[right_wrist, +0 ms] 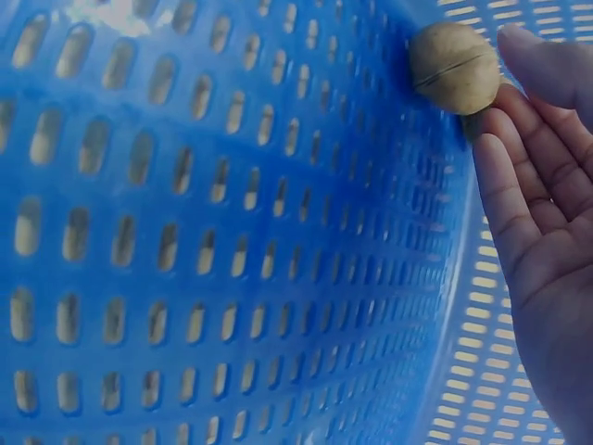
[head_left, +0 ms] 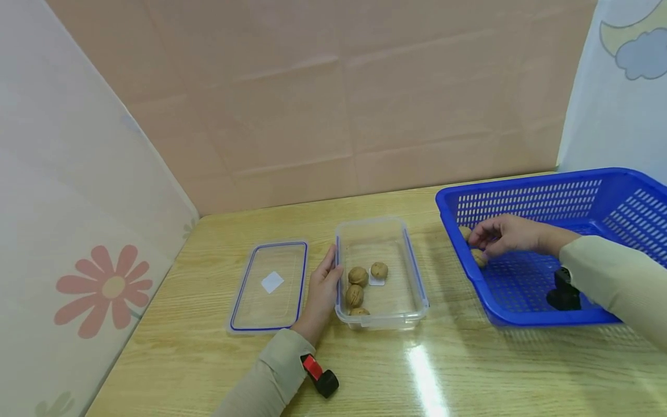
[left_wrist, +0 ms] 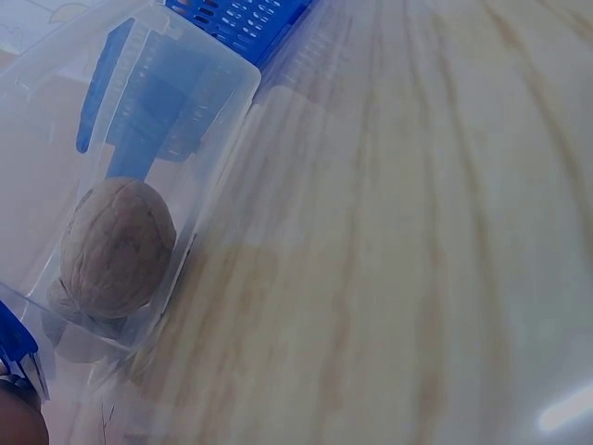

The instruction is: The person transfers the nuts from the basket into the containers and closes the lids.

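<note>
A clear plastic food container [head_left: 398, 295] with a blue seal line stands in the middle, several walnuts [head_left: 358, 276] inside it. My left hand [head_left: 320, 289] holds the container's left wall, thumb over the rim and fingers along the outside. In the left wrist view a walnut [left_wrist: 119, 246] shows through the container wall. My right hand [head_left: 513, 234] reaches into the blue basket [head_left: 542, 318], fingers loosely bent at its left side. Two walnuts lie there, one walnut [head_left: 479, 258] nearer me. In the right wrist view the fingertips are close beside a walnut [right_wrist: 454, 67], thumb apart from it; contact is unclear.
The container's clear lid [head_left: 268, 304], with a blue seal ring and a white label [head_left: 272, 282], lies flat left of my left hand. The wooden table [head_left: 208, 370] ends at a draped back wall [head_left: 271, 116]. The basket's raised rim surrounds my right hand.
</note>
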Tool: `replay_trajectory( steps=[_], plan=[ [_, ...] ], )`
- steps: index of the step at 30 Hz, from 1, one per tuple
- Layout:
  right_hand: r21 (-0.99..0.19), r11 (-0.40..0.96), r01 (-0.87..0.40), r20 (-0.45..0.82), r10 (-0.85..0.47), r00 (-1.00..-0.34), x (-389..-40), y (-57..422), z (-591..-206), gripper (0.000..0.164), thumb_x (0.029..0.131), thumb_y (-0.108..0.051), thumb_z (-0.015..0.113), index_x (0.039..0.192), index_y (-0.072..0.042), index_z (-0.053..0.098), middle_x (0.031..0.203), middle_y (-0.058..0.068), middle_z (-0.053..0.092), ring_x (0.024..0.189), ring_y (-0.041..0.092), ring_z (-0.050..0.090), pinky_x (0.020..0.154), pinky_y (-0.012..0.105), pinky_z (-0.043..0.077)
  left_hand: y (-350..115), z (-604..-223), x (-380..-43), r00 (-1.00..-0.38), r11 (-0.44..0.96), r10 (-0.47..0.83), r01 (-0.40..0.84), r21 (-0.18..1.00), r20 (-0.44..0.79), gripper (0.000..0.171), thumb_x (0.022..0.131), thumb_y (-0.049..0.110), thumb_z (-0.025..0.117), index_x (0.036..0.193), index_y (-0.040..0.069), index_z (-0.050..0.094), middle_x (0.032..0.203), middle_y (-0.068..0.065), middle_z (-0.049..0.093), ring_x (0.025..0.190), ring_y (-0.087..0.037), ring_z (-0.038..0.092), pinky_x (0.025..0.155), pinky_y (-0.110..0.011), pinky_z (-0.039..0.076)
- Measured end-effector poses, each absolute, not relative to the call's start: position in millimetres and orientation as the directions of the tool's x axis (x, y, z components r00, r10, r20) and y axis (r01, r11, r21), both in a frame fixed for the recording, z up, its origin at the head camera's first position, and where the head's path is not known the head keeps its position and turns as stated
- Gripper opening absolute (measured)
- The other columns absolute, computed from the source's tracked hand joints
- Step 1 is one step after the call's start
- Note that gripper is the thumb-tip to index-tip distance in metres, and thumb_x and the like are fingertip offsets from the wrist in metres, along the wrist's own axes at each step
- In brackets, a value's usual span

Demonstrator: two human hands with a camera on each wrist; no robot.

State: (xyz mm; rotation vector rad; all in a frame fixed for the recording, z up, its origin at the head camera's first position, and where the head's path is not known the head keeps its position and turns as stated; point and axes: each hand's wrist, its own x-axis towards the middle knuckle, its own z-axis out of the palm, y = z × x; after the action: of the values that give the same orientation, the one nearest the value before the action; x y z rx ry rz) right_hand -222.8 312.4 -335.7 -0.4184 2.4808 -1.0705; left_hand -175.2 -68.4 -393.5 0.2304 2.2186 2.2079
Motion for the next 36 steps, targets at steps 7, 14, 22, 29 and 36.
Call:
replay_trajectory(
  steps=[7,14,22,29,36],
  plan=[
    [-0.722,0.683,-0.110,-0.271,-0.426,-0.863,-222.2,313.8,-337.5,0.038,0.070,-0.009,0.076,0.103,0.005,0.062,0.099,0.011,0.065,0.086,0.013,0.059,0.073,0.024,0.053,-67.2,-393.5,-174.7,-0.991,-0.003,0.093,0.100,0.995,0.100,0.050,0.096,0.003,0.040,0.144,-0.001,0.025,0.152,-0.011,0.021,0.140,-0.021,0.017,0.115,-0.034,0.016],
    [-0.708,0.697,-0.116,-0.285,-0.432,-0.856,-223.3,314.4,-340.5,0.038,0.069,-0.009,0.077,0.102,0.003,0.062,0.099,0.009,0.064,0.085,0.012,0.058,0.073,0.024,0.052,-67.5,-392.7,-175.2,-0.991,-0.004,0.102,0.087,0.996,0.087,0.051,0.097,0.005,0.039,0.145,0.001,0.024,0.153,-0.010,0.020,0.141,-0.021,0.016,0.116,-0.035,0.015],
    [-0.719,0.682,-0.136,-0.276,-0.460,-0.844,-224.4,314.2,-344.3,0.037,0.069,-0.006,0.076,0.102,0.004,0.061,0.098,0.009,0.064,0.083,0.009,0.058,0.072,0.023,0.052,-68.6,-393.3,-175.6,-0.991,-0.002,0.114,0.075,0.997,0.075,0.050,0.097,0.006,0.038,0.145,0.003,0.024,0.153,-0.010,0.019,0.141,-0.021,0.015,0.116,-0.035,0.014],
    [-0.689,0.713,-0.125,-0.298,-0.436,-0.849,-224.4,313.2,-343.8,0.037,0.070,-0.009,0.076,0.102,0.002,0.063,0.099,0.008,0.063,0.085,0.013,0.058,0.071,0.025,0.053,-68.8,-394.1,-175.0,-0.987,-0.006,0.125,0.103,0.995,0.103,0.051,0.097,0.003,0.038,0.145,-0.001,0.022,0.153,-0.012,0.018,0.141,-0.021,0.015,0.116,-0.035,0.015],
    [-0.683,0.715,-0.148,-0.262,-0.429,-0.864,-223.1,313.7,-338.9,0.037,0.069,-0.010,0.077,0.102,0.002,0.063,0.099,0.008,0.065,0.086,0.012,0.058,0.073,0.023,0.052,-68.0,-393.3,-174.6,-0.986,-0.024,0.117,0.116,0.993,0.118,0.051,0.096,0.002,0.038,0.144,-0.003,0.023,0.153,-0.014,0.018,0.141,-0.023,0.014,0.116,-0.035,0.014]
  ],
)
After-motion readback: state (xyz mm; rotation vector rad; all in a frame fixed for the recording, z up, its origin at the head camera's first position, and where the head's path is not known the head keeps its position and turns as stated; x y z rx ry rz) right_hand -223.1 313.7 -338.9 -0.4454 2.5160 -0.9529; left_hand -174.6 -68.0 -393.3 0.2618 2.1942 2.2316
